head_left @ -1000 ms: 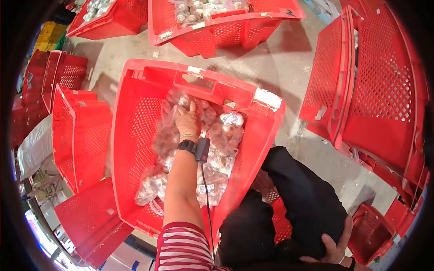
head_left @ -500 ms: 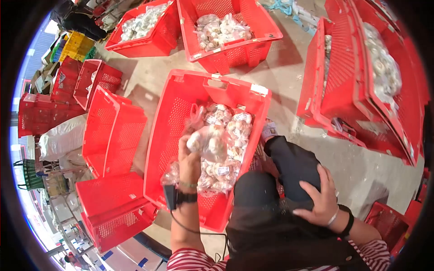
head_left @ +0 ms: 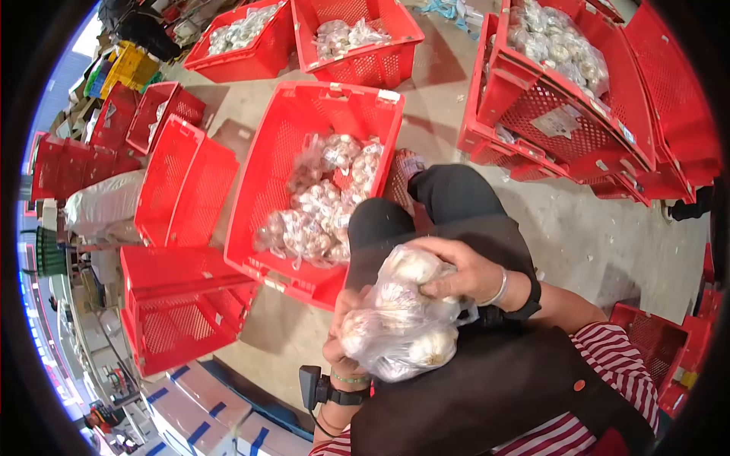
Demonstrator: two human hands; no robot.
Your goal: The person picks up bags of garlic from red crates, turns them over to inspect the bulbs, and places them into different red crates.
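Note:
A clear plastic bag of garlic bulbs [head_left: 403, 315] is held between both hands above my lap. My left hand [head_left: 347, 328] grips its left side, with the fingers partly hidden behind the bag. On the upper right side, my right hand [head_left: 465, 272] has its thumb over the front of the bag and its fingers along the top. Just beyond my knees stands a red perforated crate [head_left: 262, 178], which holds several more bags of garlic [head_left: 323, 201] towards its right side and near end.
Two red crates with bagged garlic, one [head_left: 242, 57] at far left and one [head_left: 361, 68] beside it, stand ahead. Stacked crates [head_left: 532, 106] hold garlic on the right. Other red crates [head_left: 179, 194] line the left, above white boxes [head_left: 201, 403] with blue tape.
My left hand has brought the bag of garlic from over the crate to my lap. My right hand has left my knee and taken hold of the bag. The view has shifted.

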